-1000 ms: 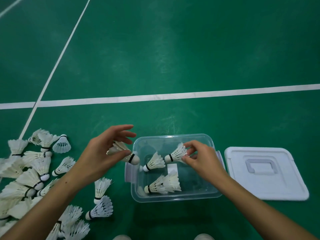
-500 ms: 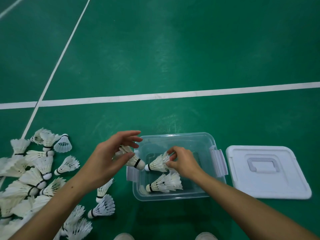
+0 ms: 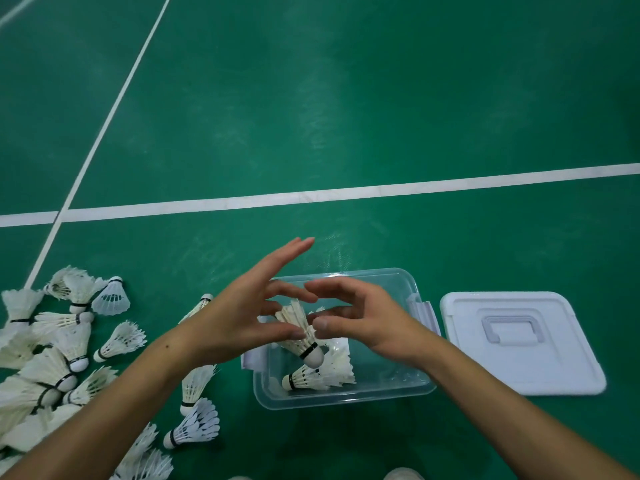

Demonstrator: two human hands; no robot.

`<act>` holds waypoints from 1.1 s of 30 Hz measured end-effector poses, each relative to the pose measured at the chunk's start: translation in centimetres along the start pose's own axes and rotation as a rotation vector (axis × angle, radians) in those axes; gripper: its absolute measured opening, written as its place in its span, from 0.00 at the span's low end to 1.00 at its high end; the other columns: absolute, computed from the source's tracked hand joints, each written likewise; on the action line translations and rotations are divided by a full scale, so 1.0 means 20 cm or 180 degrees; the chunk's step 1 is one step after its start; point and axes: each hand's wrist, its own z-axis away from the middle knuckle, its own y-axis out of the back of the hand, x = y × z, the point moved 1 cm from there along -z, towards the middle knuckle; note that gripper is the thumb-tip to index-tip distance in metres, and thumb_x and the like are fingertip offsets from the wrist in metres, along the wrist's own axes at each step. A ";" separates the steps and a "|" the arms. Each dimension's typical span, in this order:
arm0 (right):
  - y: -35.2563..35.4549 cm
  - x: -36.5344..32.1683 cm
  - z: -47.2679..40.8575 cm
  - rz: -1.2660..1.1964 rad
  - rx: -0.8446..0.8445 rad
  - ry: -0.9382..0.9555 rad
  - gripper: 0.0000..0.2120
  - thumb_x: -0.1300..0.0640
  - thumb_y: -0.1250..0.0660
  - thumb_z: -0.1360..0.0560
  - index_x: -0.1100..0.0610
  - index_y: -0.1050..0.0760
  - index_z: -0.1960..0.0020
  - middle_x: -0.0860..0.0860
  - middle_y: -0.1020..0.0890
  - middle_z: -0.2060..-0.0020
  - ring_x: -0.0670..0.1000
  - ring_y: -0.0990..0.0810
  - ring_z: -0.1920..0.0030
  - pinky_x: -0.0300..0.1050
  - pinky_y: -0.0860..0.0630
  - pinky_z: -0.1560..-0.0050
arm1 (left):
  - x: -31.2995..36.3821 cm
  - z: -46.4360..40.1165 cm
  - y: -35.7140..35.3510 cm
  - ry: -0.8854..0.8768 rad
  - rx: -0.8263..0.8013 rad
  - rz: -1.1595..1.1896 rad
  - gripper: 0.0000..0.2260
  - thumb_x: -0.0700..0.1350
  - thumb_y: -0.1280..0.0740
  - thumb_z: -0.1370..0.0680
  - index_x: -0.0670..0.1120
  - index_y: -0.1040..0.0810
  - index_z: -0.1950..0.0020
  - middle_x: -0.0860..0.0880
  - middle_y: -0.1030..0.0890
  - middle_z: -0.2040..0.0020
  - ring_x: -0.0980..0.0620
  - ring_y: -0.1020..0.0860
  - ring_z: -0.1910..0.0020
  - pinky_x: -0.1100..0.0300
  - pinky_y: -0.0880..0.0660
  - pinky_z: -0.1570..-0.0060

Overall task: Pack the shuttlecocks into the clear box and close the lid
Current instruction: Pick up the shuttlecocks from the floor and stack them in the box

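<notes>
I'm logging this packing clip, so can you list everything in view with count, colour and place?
clear box: one, transparent, on the floor at centre, open
held shuttlecock: one, white feathers with a black band, above the box between both hands
shuttlecocks in the box: at least one, white, on the box floor; others hidden by the hands
loose shuttlecocks: a large pile, white, on the floor at left; too many to count
lid: one, white, flat on the floor right of the box
green floor: with white court lines
left hand: pinches the held shuttlecock
right hand: fingers touching the same shuttlecock
</notes>
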 end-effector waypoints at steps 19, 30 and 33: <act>0.21 0.16 0.08 0.1146 0.1474 -0.0017 0.05 0.56 0.21 0.25 0.50 0.13 0.50 0.47 0.11 0.55 0.48 0.13 0.53 0.57 0.16 0.45 | -0.12 -0.10 -0.18 0.0164 0.1000 -0.0275 0.36 0.46 0.18 0.29 0.56 0.29 0.24 0.60 0.23 0.29 0.59 0.20 0.35 0.59 0.20 0.37; 0.07 0.31 0.00 0.1974 0.2131 -0.0519 0.05 0.54 0.24 0.22 0.52 0.18 0.50 0.43 0.15 0.59 0.40 0.17 0.60 0.38 0.22 0.60 | -0.33 -0.10 -0.41 0.1426 0.0622 0.0063 0.39 0.40 0.22 0.24 0.59 0.36 0.19 0.48 0.32 0.20 0.48 0.29 0.24 0.53 0.26 0.33; 0.06 0.33 -0.04 0.2077 0.2135 -0.0654 0.05 0.54 0.24 0.22 0.53 0.19 0.50 0.46 0.15 0.60 0.44 0.16 0.61 0.45 0.19 0.60 | -0.38 -0.13 -0.43 0.1609 0.0626 0.0076 0.40 0.40 0.22 0.25 0.60 0.38 0.19 0.47 0.34 0.19 0.50 0.28 0.28 0.52 0.24 0.35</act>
